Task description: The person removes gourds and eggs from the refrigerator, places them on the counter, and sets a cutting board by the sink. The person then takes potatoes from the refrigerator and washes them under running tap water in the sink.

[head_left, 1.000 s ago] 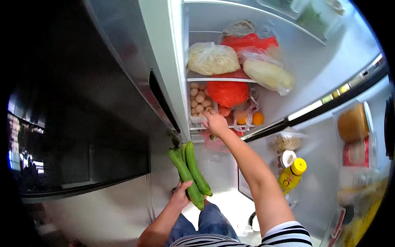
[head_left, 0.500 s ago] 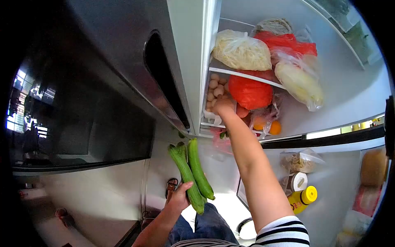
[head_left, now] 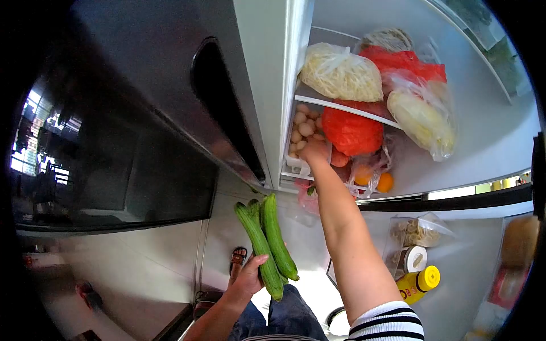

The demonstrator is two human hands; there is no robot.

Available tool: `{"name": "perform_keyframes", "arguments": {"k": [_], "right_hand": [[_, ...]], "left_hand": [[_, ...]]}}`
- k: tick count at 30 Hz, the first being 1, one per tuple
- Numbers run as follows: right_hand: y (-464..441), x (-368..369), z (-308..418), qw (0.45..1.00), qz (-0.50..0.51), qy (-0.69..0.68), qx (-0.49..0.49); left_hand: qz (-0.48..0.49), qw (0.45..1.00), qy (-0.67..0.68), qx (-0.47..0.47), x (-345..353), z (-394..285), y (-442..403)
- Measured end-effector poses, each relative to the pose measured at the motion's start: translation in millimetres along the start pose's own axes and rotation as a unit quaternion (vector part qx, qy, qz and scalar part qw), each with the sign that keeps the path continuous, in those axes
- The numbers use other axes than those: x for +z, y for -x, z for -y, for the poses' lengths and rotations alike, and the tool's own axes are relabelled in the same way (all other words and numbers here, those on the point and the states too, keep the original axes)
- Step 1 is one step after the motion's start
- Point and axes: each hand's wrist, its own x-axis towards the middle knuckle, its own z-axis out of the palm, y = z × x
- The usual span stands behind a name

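My left hand (head_left: pixel 248 275) is wrapped round several long green gourds (head_left: pixel 259 244), held low in front of the fridge. Inside the fridge, my right hand (head_left: pixel 314 151) reaches over the eggs (head_left: pixel 305 129) in a clear container (head_left: pixel 297 165) on the lower shelf. Its fingers are hidden, so whether it holds an egg cannot be made out. Close to its right are a red bag (head_left: pixel 352 132) and an orange (head_left: pixel 385 182). A bag of pale strands (head_left: pixel 341 74) and a wrapped pale vegetable (head_left: pixel 421 120) lie on the shelf above.
The open fridge door (head_left: pixel 455 244) at the right holds a yellow bottle (head_left: pixel 419 283), a white-lidded jar (head_left: pixel 414 259) and a bag (head_left: pixel 422 232). A dark door panel (head_left: pixel 114 136) fills the left. A pink bag (head_left: pixel 309 200) hangs below the lower shelf.
My right hand has moved from the container's front edge to farther in over the eggs. The view has shifted, so the fridge contents appear farther right. My left hand still holds the gourds.
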Motion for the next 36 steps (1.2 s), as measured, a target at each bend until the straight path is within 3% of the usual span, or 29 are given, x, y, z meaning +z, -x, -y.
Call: {"name": "perform_keyframes", "arguments": {"k": [2, 5, 8, 14, 17, 19, 21, 24, 26, 28, 29, 30, 33, 36], "right_hand": [[-2, 8, -4, 1.000, -0.027, -0.001, -0.001], [-1, -6, -4, 0.998, 0.047, -0.043, 0.013], [4, -3, -9, 0.997, -0.021, -0.071, -0.020], [29, -51, -6, 0.995, 0.004, -0.070, -0.066], [11, -45, -26, 0.975, 0.014, -0.178, -0.130], [16, -45, -35, 0.913, 0.036, -0.390, -0.116], [37, -53, -41, 0.805, 0.101, -0.578, -0.088], [103, -80, -45, 0.570, 0.233, -0.787, -0.029], [135, -64, -55, 0.393, 0.282, -0.873, -0.059], [176, -55, -59, 0.321, 0.273, -0.903, -0.084], [196, -54, -59, 0.289, 0.285, -0.905, -0.127], [222, -62, -54, 0.271, 0.267, -0.919, -0.106], [285, -65, -51, 0.279, 0.230, -0.923, -0.133], [348, -63, -47, 0.329, 0.209, -0.913, -0.117]], "left_hand": [[-0.003, 1.000, -0.005, -0.007, 2, -1, 2], [-0.006, 1.000, -0.012, 0.005, 4, -2, 0], [0.007, 1.000, 0.004, 0.003, -2, 2, -1], [-0.010, 1.000, 0.001, -0.004, -8, 5, 0], [-0.002, 1.000, -0.004, -0.009, -11, 5, 1], [-0.005, 1.000, -0.006, -0.008, -9, 4, 2], [-0.003, 1.000, -0.009, -0.011, -8, 2, 4], [0.004, 1.000, -0.010, -0.016, -11, 2, 8], [0.004, 1.000, -0.017, -0.018, -11, -2, 12], [0.006, 1.000, -0.026, -0.012, -9, -2, 18], [0.008, 0.999, -0.029, -0.010, -7, -3, 22], [0.005, 0.999, -0.033, -0.022, -2, -5, 29], [0.027, 0.998, -0.037, -0.051, 4, -14, 52], [0.083, 0.994, -0.031, -0.068, -8, -18, 77]]}}
